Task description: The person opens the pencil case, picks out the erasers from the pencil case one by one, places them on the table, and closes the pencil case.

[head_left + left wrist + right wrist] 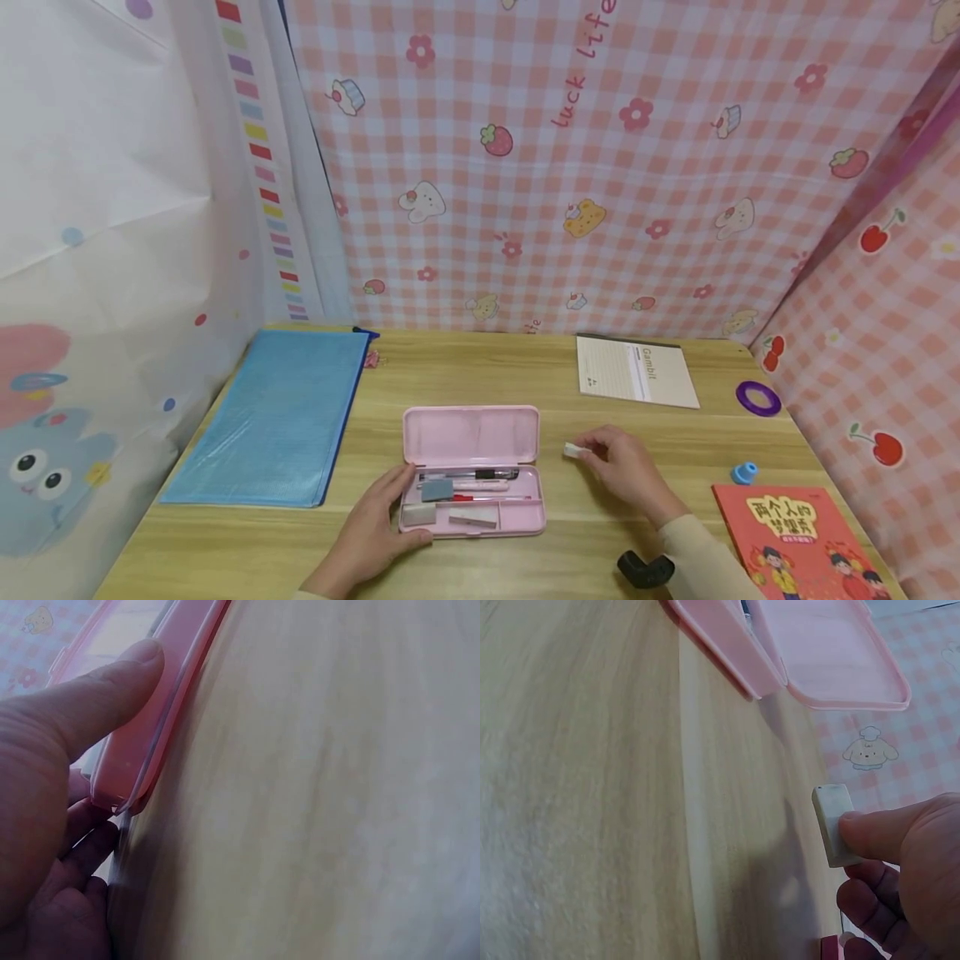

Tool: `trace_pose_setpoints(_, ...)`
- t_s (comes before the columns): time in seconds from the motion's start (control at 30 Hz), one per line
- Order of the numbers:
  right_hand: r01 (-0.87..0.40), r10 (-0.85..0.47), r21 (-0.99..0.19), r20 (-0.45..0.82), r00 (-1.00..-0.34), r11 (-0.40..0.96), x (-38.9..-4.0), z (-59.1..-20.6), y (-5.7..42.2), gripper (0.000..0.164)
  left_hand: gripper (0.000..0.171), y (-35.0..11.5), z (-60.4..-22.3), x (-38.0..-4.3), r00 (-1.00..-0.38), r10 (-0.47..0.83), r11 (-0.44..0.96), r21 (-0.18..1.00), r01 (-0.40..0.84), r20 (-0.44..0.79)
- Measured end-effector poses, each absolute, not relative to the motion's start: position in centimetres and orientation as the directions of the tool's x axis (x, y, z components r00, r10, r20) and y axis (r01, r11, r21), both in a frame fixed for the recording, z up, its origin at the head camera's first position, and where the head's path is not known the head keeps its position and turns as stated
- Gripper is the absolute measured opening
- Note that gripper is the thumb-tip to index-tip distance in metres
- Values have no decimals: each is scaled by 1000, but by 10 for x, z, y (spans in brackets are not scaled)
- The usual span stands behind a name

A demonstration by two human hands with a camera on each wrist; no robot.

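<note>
A pink pencil case (517,523) lies on the table with its lid (471,435) swung back. Inside are a black-gripped pen (495,474), a pale pink pen (480,485), a red pen (487,497), a blue-grey block (437,490), and two whitish blocks in the front compartments. My left hand (378,527) grips the case's left end, thumb (124,682) across the front edge and fingers at the side. To the right of the case, my right hand (626,471) pinches a small white eraser (832,821) between thumb and fingers, above the table.
A blue zip folder (270,417) lies at left. Toward the back right are a notebook (637,372) and a purple ring (758,398). A small blue object (744,473) stands behind a red book (798,533). A black curved object (645,570) is near my right forearm.
</note>
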State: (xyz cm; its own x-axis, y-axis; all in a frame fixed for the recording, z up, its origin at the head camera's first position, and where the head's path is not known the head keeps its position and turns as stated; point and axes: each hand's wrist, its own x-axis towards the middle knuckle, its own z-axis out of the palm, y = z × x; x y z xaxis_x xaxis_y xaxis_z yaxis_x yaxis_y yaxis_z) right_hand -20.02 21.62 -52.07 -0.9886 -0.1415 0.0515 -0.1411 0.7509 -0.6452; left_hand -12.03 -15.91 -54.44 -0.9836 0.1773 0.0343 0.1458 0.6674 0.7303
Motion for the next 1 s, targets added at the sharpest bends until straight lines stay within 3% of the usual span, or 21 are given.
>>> trace_pose_setpoints(1.0, -267, -235, -535, 129, -963, 802, -208, -534, 211, 16, 102, -160, -546, -121, -983, 182, 683, 717, 144, 24)
